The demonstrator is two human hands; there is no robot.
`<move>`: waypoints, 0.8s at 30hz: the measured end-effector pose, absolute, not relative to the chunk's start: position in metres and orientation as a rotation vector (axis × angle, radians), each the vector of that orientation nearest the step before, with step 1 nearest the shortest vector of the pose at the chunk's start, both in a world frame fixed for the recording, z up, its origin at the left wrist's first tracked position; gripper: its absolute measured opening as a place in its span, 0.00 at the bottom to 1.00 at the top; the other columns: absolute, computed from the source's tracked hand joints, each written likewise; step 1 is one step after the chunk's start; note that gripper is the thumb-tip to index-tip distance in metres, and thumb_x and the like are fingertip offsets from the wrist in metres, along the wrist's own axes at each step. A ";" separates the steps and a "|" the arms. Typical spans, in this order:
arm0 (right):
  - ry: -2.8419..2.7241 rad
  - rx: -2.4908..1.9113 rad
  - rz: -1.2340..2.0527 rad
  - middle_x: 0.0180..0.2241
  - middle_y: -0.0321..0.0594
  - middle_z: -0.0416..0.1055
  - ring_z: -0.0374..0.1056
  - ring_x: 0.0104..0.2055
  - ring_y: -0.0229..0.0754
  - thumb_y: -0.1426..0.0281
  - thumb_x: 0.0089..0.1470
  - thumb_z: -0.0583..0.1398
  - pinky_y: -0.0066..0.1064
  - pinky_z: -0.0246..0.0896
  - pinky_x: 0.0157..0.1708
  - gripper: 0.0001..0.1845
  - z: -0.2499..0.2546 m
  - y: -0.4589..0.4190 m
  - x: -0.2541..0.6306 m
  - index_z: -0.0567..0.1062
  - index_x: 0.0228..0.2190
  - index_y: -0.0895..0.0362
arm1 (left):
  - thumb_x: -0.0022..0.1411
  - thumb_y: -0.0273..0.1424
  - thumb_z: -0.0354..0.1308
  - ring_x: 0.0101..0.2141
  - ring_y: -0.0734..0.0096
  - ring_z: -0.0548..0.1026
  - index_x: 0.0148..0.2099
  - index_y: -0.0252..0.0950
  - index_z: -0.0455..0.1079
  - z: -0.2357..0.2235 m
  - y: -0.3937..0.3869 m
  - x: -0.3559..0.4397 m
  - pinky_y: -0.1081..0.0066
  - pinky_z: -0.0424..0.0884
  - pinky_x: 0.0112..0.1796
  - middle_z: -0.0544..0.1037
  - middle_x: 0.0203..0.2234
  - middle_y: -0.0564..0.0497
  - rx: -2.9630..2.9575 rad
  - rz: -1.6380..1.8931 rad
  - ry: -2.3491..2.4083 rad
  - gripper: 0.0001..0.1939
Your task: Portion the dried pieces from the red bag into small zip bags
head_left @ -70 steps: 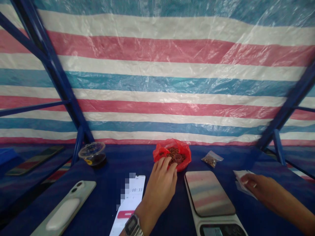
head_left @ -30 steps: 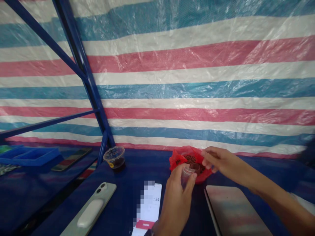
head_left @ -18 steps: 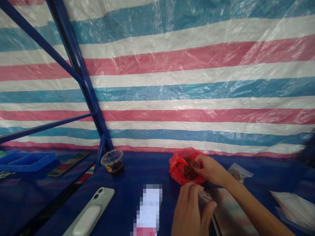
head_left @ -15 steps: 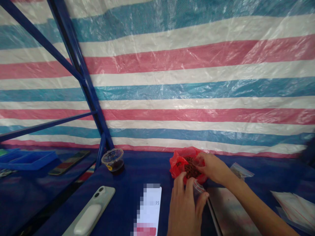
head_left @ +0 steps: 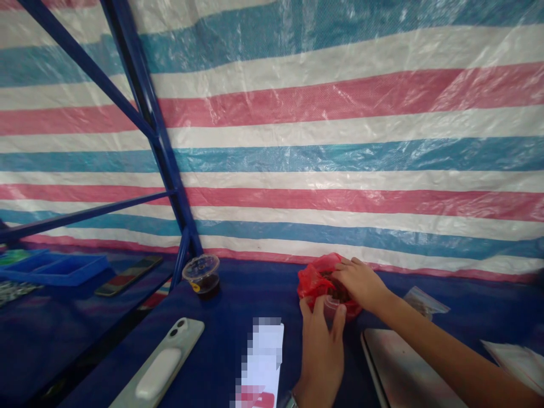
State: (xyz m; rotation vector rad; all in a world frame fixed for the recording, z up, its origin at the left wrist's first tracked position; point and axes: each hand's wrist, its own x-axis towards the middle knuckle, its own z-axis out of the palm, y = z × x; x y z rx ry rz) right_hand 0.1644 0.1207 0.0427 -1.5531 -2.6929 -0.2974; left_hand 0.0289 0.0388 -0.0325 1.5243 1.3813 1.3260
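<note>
My left hand (head_left: 321, 345) pinches a small clear zip bag (head_left: 330, 309) with its mouth spread, just in front of a red plastic bag (head_left: 312, 280). The red bag stands open with small brown bean-like pieces (head_left: 338, 292) in it. Over its right side reaches my right hand (head_left: 359, 283), fingers bent down into the bag. Half a second ago these fingers gripped a small see-through cup; now they and the bag hide it. The kitchen scale (head_left: 410, 362) lies below my right forearm.
A filled zip bag (head_left: 425, 303) and a stack of flat zip bags (head_left: 516, 362) lie right. Left are a lit phone (head_left: 263, 357), a pale phone (head_left: 187, 334) with a white case (head_left: 159, 373), a lidded cup of dark liquid (head_left: 204, 277), and a blue tray (head_left: 72, 269).
My right hand has left the flat zip bags and gone into the red bag, taking hold of the small cup. My left hand now holds a zip bag, lately moved nearer the red bag.
</note>
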 end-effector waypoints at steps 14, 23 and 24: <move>-2.452 -1.335 0.314 0.41 0.46 0.85 0.79 0.46 0.52 0.79 0.52 0.59 0.38 0.69 0.49 0.16 0.024 0.118 0.161 0.85 0.35 0.54 | 0.73 0.40 0.53 0.47 0.55 0.77 0.50 0.34 0.74 -0.028 0.046 0.015 0.57 0.71 0.53 0.79 0.46 0.42 1.512 1.446 1.250 0.16; -2.063 -1.170 0.749 0.48 0.45 0.84 0.80 0.48 0.49 0.68 0.56 0.61 0.39 0.73 0.52 0.18 0.016 0.112 0.181 0.83 0.47 0.56 | 0.70 0.36 0.59 0.56 0.51 0.72 0.56 0.38 0.74 -0.021 0.040 -0.002 0.52 0.67 0.58 0.77 0.54 0.42 1.717 1.487 1.559 0.15; -2.007 -1.159 0.774 0.49 0.46 0.83 0.79 0.50 0.50 0.66 0.56 0.62 0.42 0.72 0.54 0.19 0.015 0.110 0.185 0.83 0.48 0.56 | 0.70 0.35 0.60 0.56 0.51 0.72 0.57 0.38 0.73 -0.020 0.039 -0.003 0.52 0.67 0.58 0.77 0.54 0.42 1.744 1.478 1.546 0.16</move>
